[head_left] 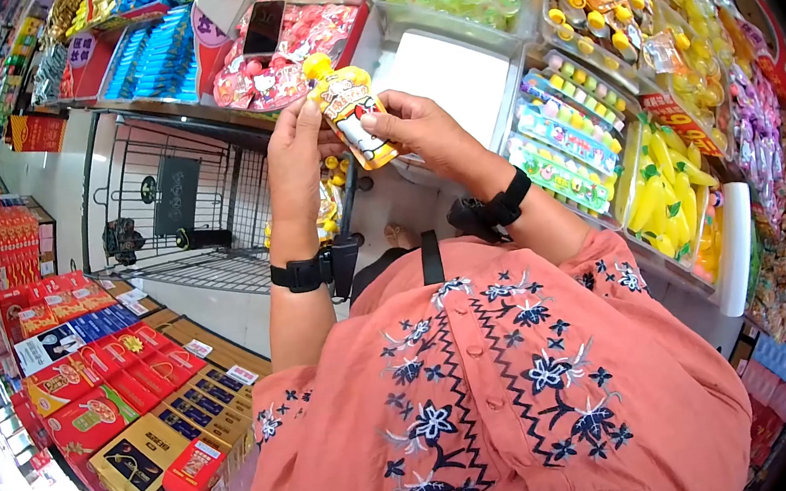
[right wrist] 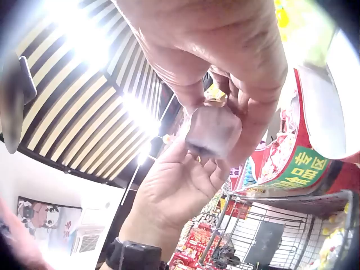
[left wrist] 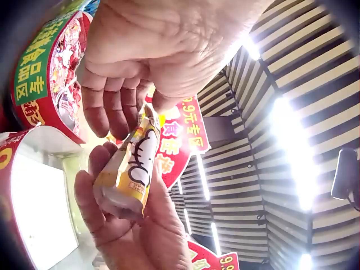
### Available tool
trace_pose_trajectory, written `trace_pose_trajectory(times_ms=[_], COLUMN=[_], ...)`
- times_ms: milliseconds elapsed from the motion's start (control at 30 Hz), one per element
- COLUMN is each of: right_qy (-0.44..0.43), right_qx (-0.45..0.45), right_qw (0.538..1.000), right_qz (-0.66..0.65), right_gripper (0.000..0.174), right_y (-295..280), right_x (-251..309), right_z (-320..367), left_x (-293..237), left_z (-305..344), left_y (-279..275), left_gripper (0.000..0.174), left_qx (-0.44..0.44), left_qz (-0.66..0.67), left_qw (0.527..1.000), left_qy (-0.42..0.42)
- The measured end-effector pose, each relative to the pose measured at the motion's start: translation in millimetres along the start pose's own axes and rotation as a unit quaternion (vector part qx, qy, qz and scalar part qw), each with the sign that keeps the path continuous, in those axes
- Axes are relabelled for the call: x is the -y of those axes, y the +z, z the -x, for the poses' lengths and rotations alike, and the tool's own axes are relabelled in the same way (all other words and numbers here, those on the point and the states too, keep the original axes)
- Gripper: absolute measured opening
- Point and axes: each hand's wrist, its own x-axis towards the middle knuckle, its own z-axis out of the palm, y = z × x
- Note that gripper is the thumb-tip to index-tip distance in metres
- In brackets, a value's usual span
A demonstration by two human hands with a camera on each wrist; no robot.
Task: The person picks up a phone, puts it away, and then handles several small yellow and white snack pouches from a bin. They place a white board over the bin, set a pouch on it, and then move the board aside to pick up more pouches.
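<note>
Both hands hold one small yellow-and-orange spout pouch (head_left: pixel 349 104) with a yellow cap, tilted in front of the chest. The left hand (head_left: pixel 294 145) pinches its left edge near the capped end, thumb on the front. On the other side the right hand (head_left: pixel 428 133) grips the lower part, its thumb across the printed front. In the left wrist view the pouch (left wrist: pixel 132 166) shows its white side with black cartoon lines, between the left hand (left wrist: pixel 149 56) above and the right hand below. The right wrist view shows the pale base of the pouch (right wrist: pixel 215 132).
A wire shopping cart (head_left: pixel 212 209) stands at the left, with yellow-capped packs inside. Beyond the hands, a dark phone (head_left: pixel 264 28) lies on pink candy packs (head_left: pixel 328 33). A white panel (head_left: pixel 452 86) and banana-shaped packs (head_left: pixel 665 183) are at the right; red gift boxes (head_left: pixel 86 381) line the lower left.
</note>
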Motion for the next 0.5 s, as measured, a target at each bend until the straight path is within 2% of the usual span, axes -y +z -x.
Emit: trace_pose_trajectory(times_ms=[167,267,400,467,500], right_qy=[-0.003,-0.007,-0.014,0.002,0.014], right_qx=[-0.011,-0.012,-0.012,0.009,0.026], right_qw=[0.999,0.999,1.000,0.997,0.997], right_qz=[-0.037,-0.049,0.017,0.080,0.064], right_gripper=[0.039,0.037,0.033,0.035,0.037], right_y=[-11.7,-11.8,-18.2,-24.5,-27.2], right_x=[-2.2,1.4,2.5,1.9,-1.6], right_z=[-7.2,-7.1,-15.8,-19.8,-22.3], left_x=[6.8,14.8,25.7,26.7,26.5], left_z=[0.7,-1.4,-12.5,-15.1,-17.2], left_y=[9.6,18.0,13.2,13.8,13.0], left_gripper=[0.032,0.027,0.022,0.021,0.020], left_qx=[0.029,0.022,-0.001,-0.011,-0.017], left_qz=[-0.038,-0.020,-0.058,-0.019,0.001], left_qw=[0.999,0.999,0.997,1.000,1.000], left_qy=[-0.020,0.016,0.048,0.019,0.004])
